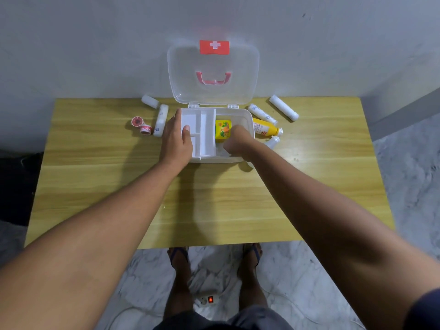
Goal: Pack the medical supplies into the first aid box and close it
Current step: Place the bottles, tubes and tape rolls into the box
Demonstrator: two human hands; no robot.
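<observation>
A wooden bench (95, 186) is set against a pale wall, with marbled floor seen below it. The first aid box (247, 120) is placed near the far edge, its long axis running left to right; its clear lid (240, 75) is stood open against the wall, with a red label bearing a white cross at the top and a red handle at its middle. A white divided tray (204, 129) is seated in the left part of the box. The left hand (175, 141) is laid on the box's left rim, fingers loosely curled over it and the thumb resting on the tray. The right hand (237, 144) is lowered into the right part of the box, just beside a yellow carton (222, 129) with a printed picture; its fingers are hidden, so their state cannot be told. Four white rolls lie on the bench: two at the left (161, 120) and two at the right (283, 107), the right pair angled from far-left to near-right. A yellow bottle (265, 128) is lain with its cap pointing right, a small white bottle (273, 141) just beside it. Two red tape spools (141, 125) are seen at the left. Printing on the items is too small to be read.
</observation>
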